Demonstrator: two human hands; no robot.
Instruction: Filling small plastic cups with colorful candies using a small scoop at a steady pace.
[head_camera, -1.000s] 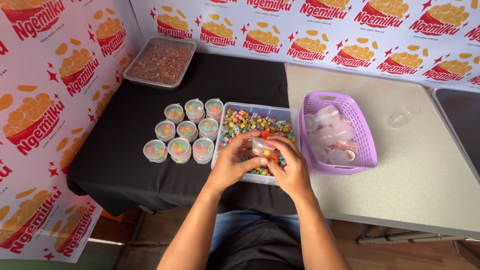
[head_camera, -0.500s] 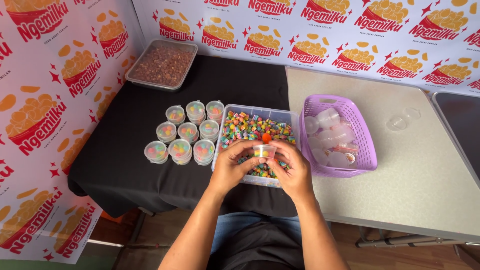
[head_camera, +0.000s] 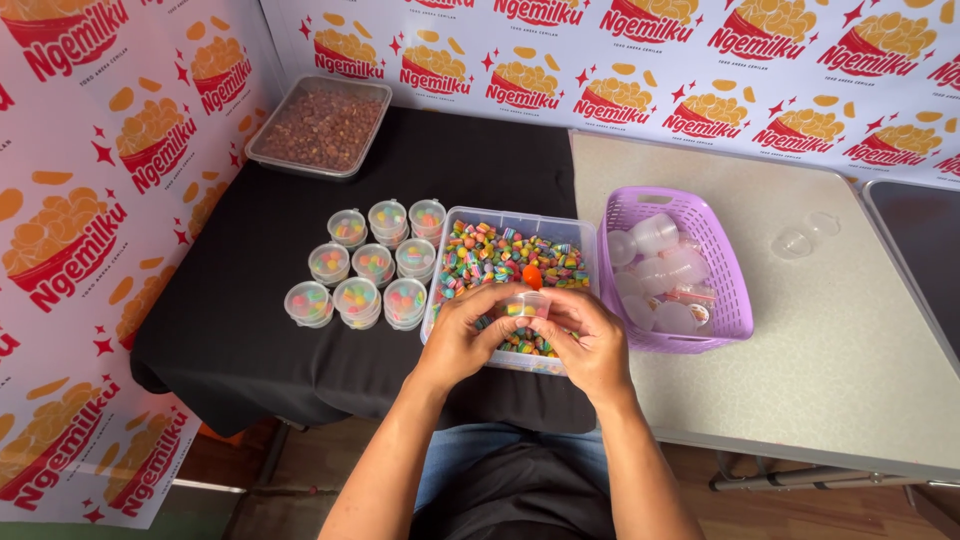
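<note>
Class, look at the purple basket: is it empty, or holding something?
Holding something: clear empty cups lie piled inside the purple basket.

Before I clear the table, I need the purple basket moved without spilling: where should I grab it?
Grip the purple basket by its two long side rims, coming from above. It stands upright, open-topped, with loose clear cups inside, so a level two-handed lift seems safest.

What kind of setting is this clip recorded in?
Probably a small snack-packing station: a clear tub of multicoloured candy pieces, filled lidded clear cups on a black-clothed table, and a printed snack-themed backdrop.
</note>
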